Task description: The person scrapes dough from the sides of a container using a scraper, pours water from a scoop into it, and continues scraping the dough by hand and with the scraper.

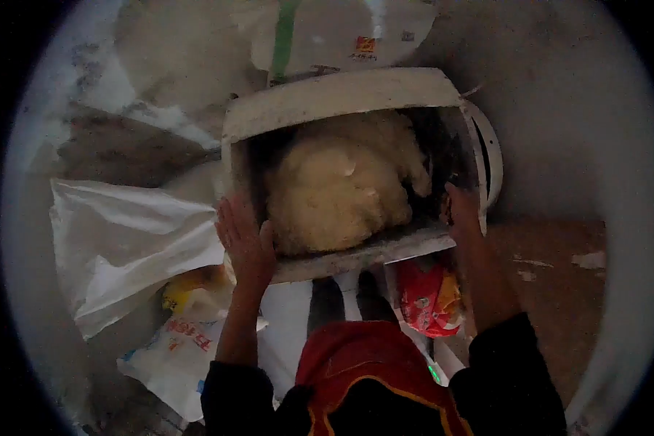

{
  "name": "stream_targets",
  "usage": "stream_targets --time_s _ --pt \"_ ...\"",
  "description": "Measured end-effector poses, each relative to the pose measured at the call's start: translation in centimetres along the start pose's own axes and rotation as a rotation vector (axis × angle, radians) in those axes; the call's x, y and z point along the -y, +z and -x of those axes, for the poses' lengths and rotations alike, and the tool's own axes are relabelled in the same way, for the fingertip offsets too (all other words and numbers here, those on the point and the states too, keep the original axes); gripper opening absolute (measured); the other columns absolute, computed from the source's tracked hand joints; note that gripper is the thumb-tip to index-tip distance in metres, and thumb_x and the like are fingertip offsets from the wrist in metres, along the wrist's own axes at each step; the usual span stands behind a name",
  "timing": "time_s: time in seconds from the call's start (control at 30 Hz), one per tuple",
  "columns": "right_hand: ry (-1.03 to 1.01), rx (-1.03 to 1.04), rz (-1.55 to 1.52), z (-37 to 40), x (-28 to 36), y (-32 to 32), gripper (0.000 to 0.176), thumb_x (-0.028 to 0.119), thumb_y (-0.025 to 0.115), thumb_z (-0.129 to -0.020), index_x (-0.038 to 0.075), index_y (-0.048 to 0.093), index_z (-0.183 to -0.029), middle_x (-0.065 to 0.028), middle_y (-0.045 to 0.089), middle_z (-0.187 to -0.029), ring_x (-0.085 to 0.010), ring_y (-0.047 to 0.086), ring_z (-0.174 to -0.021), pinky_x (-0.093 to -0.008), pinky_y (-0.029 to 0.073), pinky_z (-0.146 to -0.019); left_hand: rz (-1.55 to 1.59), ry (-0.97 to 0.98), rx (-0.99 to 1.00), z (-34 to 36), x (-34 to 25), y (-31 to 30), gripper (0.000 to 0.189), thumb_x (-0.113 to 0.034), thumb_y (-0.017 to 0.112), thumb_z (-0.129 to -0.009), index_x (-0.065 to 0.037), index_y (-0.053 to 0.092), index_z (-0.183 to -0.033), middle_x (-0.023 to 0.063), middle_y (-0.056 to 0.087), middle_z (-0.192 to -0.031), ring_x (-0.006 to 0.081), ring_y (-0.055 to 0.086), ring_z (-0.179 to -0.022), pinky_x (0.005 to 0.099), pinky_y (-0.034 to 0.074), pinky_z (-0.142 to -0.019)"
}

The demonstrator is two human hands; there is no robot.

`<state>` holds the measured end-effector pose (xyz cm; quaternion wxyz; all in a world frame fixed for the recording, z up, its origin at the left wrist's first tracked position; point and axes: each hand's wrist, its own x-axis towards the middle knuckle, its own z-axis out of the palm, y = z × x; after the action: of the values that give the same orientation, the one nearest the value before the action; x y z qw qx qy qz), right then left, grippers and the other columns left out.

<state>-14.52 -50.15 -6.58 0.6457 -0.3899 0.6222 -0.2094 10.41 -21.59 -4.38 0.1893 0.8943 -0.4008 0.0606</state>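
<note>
A large pale lump of dough (pixel 341 185) lies inside an open box-shaped machine with a whitish rim (pixel 341 98). My left hand (pixel 245 238) rests on the front left corner of the rim, its fingers spread and pointing up along the left wall. At the right inner side of the machine is my right hand (pixel 461 209), close to the dough but apart from it. Its fingers are bent at the dark inner wall, and whether they hold anything is too dim to tell.
White plastic sheeting (pixel 134 240) spreads at the left. A printed white bag (pixel 178 356) lies lower left, a red package (pixel 427 298) below the machine. Behind stands a large white sack (pixel 334 36). A brown board (pixel 559 291) is at the right.
</note>
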Motion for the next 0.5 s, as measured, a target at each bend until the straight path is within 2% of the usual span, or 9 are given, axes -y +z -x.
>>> stream_targets --time_s 0.1,0.2,0.23,0.27,0.3,0.33,0.4,0.5 --pt "-0.053 -0.147 0.021 -1.7 -0.1 1.7 0.021 0.019 0.056 -0.080 0.006 0.055 -0.097 -0.0073 0.054 -0.076 -0.0186 0.052 -0.060 -0.0348 0.042 -0.047 0.097 -0.168 0.014 -0.3 0.3 1.3 0.062 -0.032 0.044 -0.085 -0.001 0.021 -0.134 0.0236 0.017 -0.138 0.0385 0.017 -0.128 0.0509 0.012 -0.103" --pt "-0.198 -0.225 0.090 -9.2 -0.6 4.4 0.020 0.022 0.056 -0.081 0.006 0.055 -0.093 -0.0067 0.054 -0.075 -0.0195 0.052 -0.061 -0.0355 0.043 -0.051 0.034 -0.090 -0.052 -0.4 0.6 2.0 0.066 -0.039 0.042 -0.085 -0.001 0.020 -0.134 0.0239 0.018 -0.138 0.0385 0.017 -0.128 0.0507 0.013 -0.102" --pt "-0.356 -0.249 0.221 -13.5 -1.3 5.2 0.020 0.023 0.056 -0.081 0.006 0.055 -0.092 -0.0065 0.054 -0.074 -0.0198 0.053 -0.061 -0.0357 0.043 -0.052 0.047 -0.075 -0.041 -0.6 0.7 2.0 0.067 -0.041 0.041 -0.085 -0.001 0.020 -0.134 0.0238 0.018 -0.138 0.0386 0.018 -0.128 0.0507 0.013 -0.102" --pt "-0.645 -0.313 0.511 -18.9 -2.6 5.4 0.020 0.023 0.056 -0.081 0.006 0.055 -0.091 -0.0063 0.054 -0.073 -0.0201 0.053 -0.062 -0.0359 0.043 -0.053 0.057 -0.060 -0.028 -0.7 0.8 1.7 0.067 -0.042 0.041 -0.085 0.000 0.020 -0.134 0.0237 0.019 -0.138 0.0387 0.018 -0.128 0.0508 0.014 -0.102" --pt "-0.977 -0.438 0.831 -20.7 -2.1 6.7 0.020 0.024 0.056 -0.081 0.006 0.055 -0.090 -0.0060 0.054 -0.073 -0.0204 0.053 -0.062 -0.0362 0.044 -0.054 0.069 -0.048 -0.009 -0.7 0.8 1.6 0.068 -0.044 0.040 -0.085 0.000 0.021 -0.134 0.0236 0.019 -0.138 0.0388 0.018 -0.128 0.0508 0.014 -0.102" --pt "-1.198 -0.580 1.243 -21.9 -1.6 7.2 0.022 0.024 0.055 -0.081 0.007 0.055 -0.094 -0.0058 0.054 -0.072 -0.0205 0.053 -0.062 -0.0360 0.044 -0.055 0.077 -0.054 -0.024 -0.9 0.8 1.8 0.068 -0.044 0.039 -0.085 0.000 0.021 -0.134 0.0238 0.019 -0.138 0.0389 0.018 -0.128 0.0505 0.014 -0.102" --pt "-1.134 -0.589 1.397 -18.8 1.4 8.2 0.025 0.023 0.054 -0.081 0.007 0.055 -0.100 -0.0064 0.054 -0.070 -0.0201 0.053 -0.062 -0.0353 0.044 -0.056 0.090 -0.067 -0.039 -0.8 0.9 1.9 0.069 -0.046 0.038 -0.085 0.001 0.021 -0.133 0.0242 0.019 -0.138 0.0391 0.018 -0.128 0.0497 0.015 -0.102" --pt "-0.327 -0.239 0.591 -11.6 3.1 6.2 0.029 0.020 0.052 -0.080 0.007 0.054 -0.106 -0.0089 0.056 -0.069 -0.0190 0.053 -0.061 -0.0338 0.046 -0.057 0.130 -0.056 -0.020 -0.5 1.4 1.8 0.068 -0.045 0.038 -0.085 0.001 0.023 -0.133 0.0245 0.019 -0.138 0.0394 0.019 -0.128 0.0482 0.015 -0.103"
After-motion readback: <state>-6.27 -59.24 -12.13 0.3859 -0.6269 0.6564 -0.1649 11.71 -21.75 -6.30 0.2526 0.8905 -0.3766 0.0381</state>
